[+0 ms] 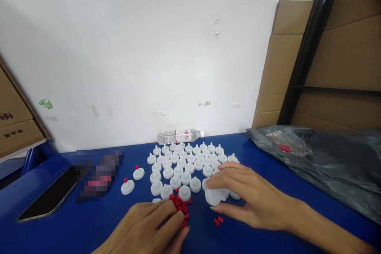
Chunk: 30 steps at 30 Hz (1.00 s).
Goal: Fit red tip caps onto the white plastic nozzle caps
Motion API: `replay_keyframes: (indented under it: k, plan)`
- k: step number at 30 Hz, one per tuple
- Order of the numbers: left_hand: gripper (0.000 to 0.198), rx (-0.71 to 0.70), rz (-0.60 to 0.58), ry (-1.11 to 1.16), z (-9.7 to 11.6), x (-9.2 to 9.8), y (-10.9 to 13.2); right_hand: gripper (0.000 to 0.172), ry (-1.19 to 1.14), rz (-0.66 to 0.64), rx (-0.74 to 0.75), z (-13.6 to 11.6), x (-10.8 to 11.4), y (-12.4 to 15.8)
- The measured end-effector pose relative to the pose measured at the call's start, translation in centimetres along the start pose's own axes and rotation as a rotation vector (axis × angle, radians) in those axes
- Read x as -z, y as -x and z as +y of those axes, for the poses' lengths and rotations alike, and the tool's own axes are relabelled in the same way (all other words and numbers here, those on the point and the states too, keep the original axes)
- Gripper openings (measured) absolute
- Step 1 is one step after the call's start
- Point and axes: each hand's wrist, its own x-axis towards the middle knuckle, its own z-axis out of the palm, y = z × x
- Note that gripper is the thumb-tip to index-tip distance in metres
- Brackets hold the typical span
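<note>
My right hand (253, 196) has its thumb and fingers around a white nozzle cap (212, 197), which is tilted with its flat underside toward me. Just left of it, my left hand (151, 226) rests at a heap of small red tips (180, 204), fingers curled; whatever lies between them is hidden. Many more white nozzle caps (186, 177) stand upright behind both hands, spouts up. Two loose red tips (218, 221) lie below my right thumb. Off to the left are two white caps with red tips on their spouts, a nearer one (127, 187) and a farther one (138, 173).
A clear plastic bottle (181, 136) lies along the wall behind the caps. At the left sit a dark phone (50, 194) and a blurred dark item (101, 174). A grey plastic bag (315, 166) covers the right side of the blue table (125, 216), with cardboard (279, 59) behind.
</note>
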Motion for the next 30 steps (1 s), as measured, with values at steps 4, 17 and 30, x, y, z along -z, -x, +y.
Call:
replay_keyframes:
  k: [4, 17, 30]
  plan:
    - [0.021, 0.125, 0.004, 0.105, -0.2, 0.0, -0.9, 0.033, 0.030, 0.024, 0.103, -1.6, 0.1, -0.9]
    - [0.022, 0.454, 0.077, 0.407, -2.6, -2.4, -4.0, 0.023, 0.244, 0.272, 0.033, -1.7, -2.6, -2.3]
    - [0.020, 0.507, 0.077, 0.575, -0.3, -3.2, -2.5, 0.032, 0.178, 0.121, -0.075, -1.0, -1.6, -0.6]
